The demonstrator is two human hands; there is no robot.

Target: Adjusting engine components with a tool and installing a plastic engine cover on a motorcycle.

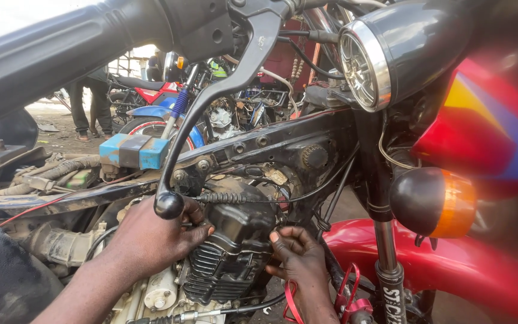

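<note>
While you look down past the black handlebar grip (49, 51) at 11 o'clock, your two hands meet on the black finned engine head (235, 249) of the motorcycle, a little below the middle of the view. Starting at 9 o'clock, a blue and grey block (134, 150) sits on the dirty frame rail (79, 195), and the long brake lever (211, 108) hangs down from 12 o'clock so that its ball end lies just over your left hand (151, 237). This hand comes in from 7 o'clock; its fingers are curled and pressed against the left side of the engine head, near the top, but what the fingertips pinch, if anything, you cannot tell, because the lever ball and the engine hide them. The engine head lies directly to 3 o'clock from this hand, touching it, with its long axis running almost upright, slightly tilted toward 1 o'clock. Your right hand (300, 258) rises from 6 o'clock and touches the right side of the same part; its fingers are bent inward, thumb toward the fins, holding nothing that shows. Both hands are equally close. Further right, at 2 o'clock, hangs the round headlight (385, 54), below it the orange indicator (436, 203), then the red fender (451, 264).
</note>
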